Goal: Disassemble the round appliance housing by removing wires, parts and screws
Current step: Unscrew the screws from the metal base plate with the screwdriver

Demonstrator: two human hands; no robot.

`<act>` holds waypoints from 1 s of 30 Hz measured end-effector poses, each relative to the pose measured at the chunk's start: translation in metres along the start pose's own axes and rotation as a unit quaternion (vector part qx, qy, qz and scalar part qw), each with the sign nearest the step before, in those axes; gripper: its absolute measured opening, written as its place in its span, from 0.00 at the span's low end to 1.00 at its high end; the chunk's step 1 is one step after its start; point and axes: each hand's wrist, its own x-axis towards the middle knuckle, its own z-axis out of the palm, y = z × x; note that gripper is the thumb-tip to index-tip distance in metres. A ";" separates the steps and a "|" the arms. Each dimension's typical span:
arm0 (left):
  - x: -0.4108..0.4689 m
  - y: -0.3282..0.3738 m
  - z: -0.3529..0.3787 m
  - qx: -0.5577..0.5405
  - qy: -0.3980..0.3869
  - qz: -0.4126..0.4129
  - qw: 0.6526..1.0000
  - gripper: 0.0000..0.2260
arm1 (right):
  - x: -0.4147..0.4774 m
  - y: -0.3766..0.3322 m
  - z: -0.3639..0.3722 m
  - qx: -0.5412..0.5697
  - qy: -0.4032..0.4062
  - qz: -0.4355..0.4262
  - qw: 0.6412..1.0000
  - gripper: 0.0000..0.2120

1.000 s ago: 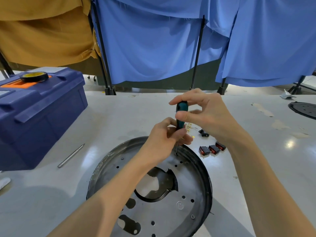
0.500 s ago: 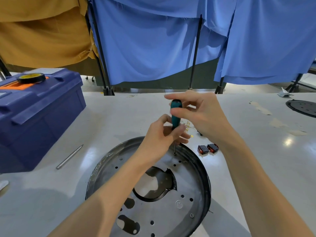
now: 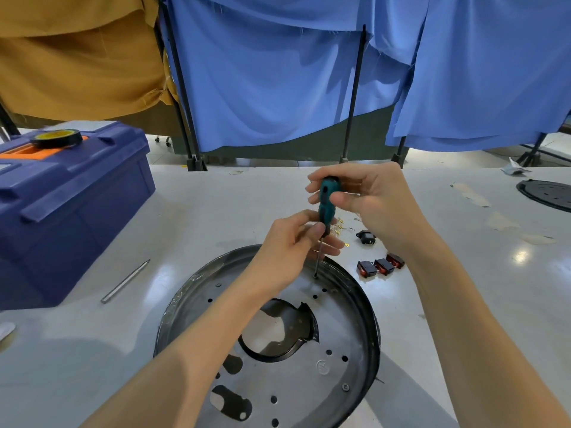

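Pinching the top of the handle of the teal screwdriver (image 3: pixel 326 196) between the thumb and curled fingertips (image 3: pixel 341 201) of the right hand (image 3: pixel 377 208). Steadying the lower end of that handle with the left hand (image 3: pixel 287 245), thumb and fingers (image 3: pixel 332 250) curled close round the neck just above the shaft. Holding the tool almost upright and resting its tip on a screw (image 3: pixel 315 276) near the far rim of the round housing (image 3: pixel 343 322). Working over that housing as it lies flat on the white table (image 3: pixel 216 211), close to the near edge, with the left forearm reaching across its perforated metal plate and large central cut-out. Sharing the table, just beyond the rim on the right, with three red-and-black switches (image 3: pixel 380 266), and a little farther back with a small black socket (image 3: pixel 366 236) and some brass terminals (image 3: pixel 339 225). Sharing it on the left with a thin metal rod (image 3: pixel 125 281), lying near a blue toolbox (image 3: pixel 68 211) carrying a roll of tape (image 3: pixel 57 139).
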 end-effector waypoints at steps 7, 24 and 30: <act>0.001 -0.001 -0.001 0.013 0.038 -0.012 0.999 0.03 | -0.001 -0.001 0.005 -0.056 0.030 0.009 0.998 0.12; 0.001 0.001 -0.007 -0.049 -0.003 0.001 0.999 0.08 | -0.001 -0.004 0.006 -0.004 0.022 -0.002 1.000 0.15; 0.002 -0.002 -0.007 -0.024 0.016 -0.008 1.000 0.04 | -0.002 -0.006 0.010 -0.049 -0.004 -0.001 0.999 0.10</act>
